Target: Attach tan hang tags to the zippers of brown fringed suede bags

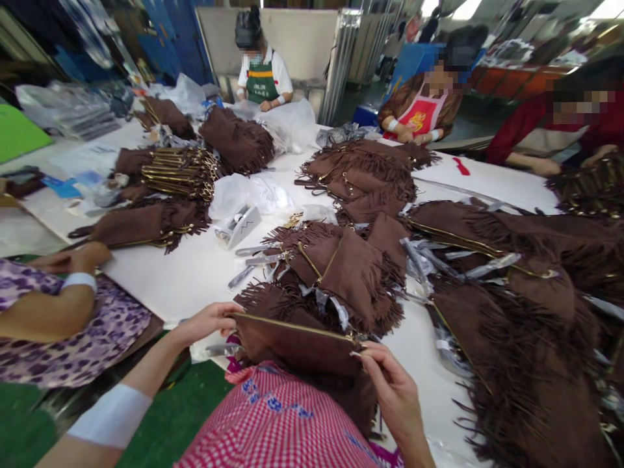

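Note:
A brown bag (297,344) with a gold zipper along its top edge lies at the near edge of the white table, against the checked apron. At the zipper's left end, my left hand (217,322) pinches the bag's corner. My right hand (387,370) is closed at the zipper's right end, thumb and finger together on something small and pale by the bag's corner. Just beyond, a pile of brown fringed bags (351,266) with plastic-wrapped straps reaches toward the middle of the table.
More fringed bags (526,325) cover the right side. A white tape dispenser (238,226) stands beyond my left hand, near plastic bags (251,193). At left, a person's forearm (63,305) rests by the table edge; several other people sit around the table.

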Action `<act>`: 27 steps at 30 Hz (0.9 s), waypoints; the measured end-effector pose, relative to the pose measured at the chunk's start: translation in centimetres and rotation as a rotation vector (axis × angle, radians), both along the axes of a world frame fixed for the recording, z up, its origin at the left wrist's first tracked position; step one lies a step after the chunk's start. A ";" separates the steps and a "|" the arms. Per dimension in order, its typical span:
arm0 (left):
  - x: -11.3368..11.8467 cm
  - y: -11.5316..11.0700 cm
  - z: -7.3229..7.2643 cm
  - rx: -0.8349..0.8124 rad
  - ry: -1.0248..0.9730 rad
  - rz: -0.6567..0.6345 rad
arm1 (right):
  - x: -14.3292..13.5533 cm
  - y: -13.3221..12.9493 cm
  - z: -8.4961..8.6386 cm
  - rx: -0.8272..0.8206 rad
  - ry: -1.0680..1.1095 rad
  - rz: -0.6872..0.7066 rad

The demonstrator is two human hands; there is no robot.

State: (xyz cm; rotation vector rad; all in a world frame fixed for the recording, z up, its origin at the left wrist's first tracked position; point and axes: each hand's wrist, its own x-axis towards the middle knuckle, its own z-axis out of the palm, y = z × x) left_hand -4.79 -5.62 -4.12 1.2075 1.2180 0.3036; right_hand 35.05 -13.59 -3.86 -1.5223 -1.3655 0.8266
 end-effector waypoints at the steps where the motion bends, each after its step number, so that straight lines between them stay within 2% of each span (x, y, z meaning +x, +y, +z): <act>1: -0.4 0.1 0.1 -0.036 -0.038 0.042 | 0.1 -0.1 -0.2 -0.019 0.015 -0.005; 5: -1.4 -0.2 0.7 -0.164 -0.148 0.186 | 0.7 -0.8 -0.9 -0.082 0.079 -0.018; 8: -1.9 -0.7 0.9 -0.203 -0.242 0.279 | 1.4 -1.6 -2.1 -0.130 0.113 -0.056; 13: -2.5 -1.3 0.9 -0.260 -0.347 0.330 | 2.2 -2.1 -3.6 -0.185 0.111 -0.062; 17: -2.1 -1.2 1.0 -0.180 -0.342 0.290 | 2.3 -2.1 -3.5 -0.166 0.073 -0.044; 23: -1.5 -0.1 1.2 -0.051 -0.165 0.279 | 2.1 -1.8 -3.2 -0.064 0.059 0.004; 25: -1.1 0.1 2.1 0.028 -0.025 0.173 | 1.7 -1.8 -2.5 -0.020 0.039 0.026; 27: 0.0 0.3 3.5 0.192 0.176 0.013 | 1.1 -1.7 -1.5 0.023 0.024 0.065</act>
